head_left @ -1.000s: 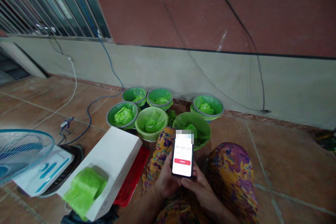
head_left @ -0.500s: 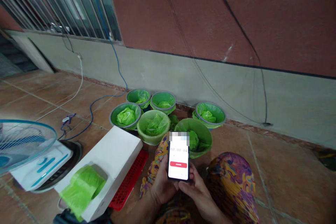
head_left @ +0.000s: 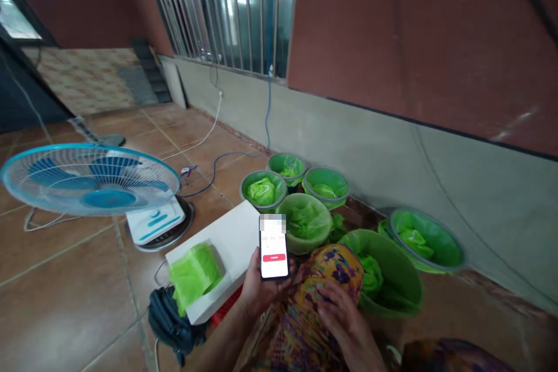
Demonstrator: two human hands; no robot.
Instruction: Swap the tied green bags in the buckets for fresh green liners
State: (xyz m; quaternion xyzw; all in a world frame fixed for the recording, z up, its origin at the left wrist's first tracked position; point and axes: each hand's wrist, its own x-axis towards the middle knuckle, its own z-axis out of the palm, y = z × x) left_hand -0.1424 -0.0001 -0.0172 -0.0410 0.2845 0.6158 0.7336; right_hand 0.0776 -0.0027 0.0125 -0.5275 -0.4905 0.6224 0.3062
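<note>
Right hand (head_left: 342, 317): hanging loosely spread, seemingly empty, near my patterned knee (head_left: 337, 261). Left hand (head_left: 258, 290): cradling the phone (head_left: 274, 268) by its lower half; I'm judging it light, stiff, slick, fragile, best held by side edges. Beyond: green bins (head_left: 405, 270), standing clustered.

Item, phone (head_left: 274, 269): I read the digits 00 00 04; the strip above them is pixelated. Item, red button (head_left: 274, 257) beneath the digits: pale lettering, too small for me to read. Item, fan base (head_left: 157, 222): blue markings, illegible on my feed.
</note>
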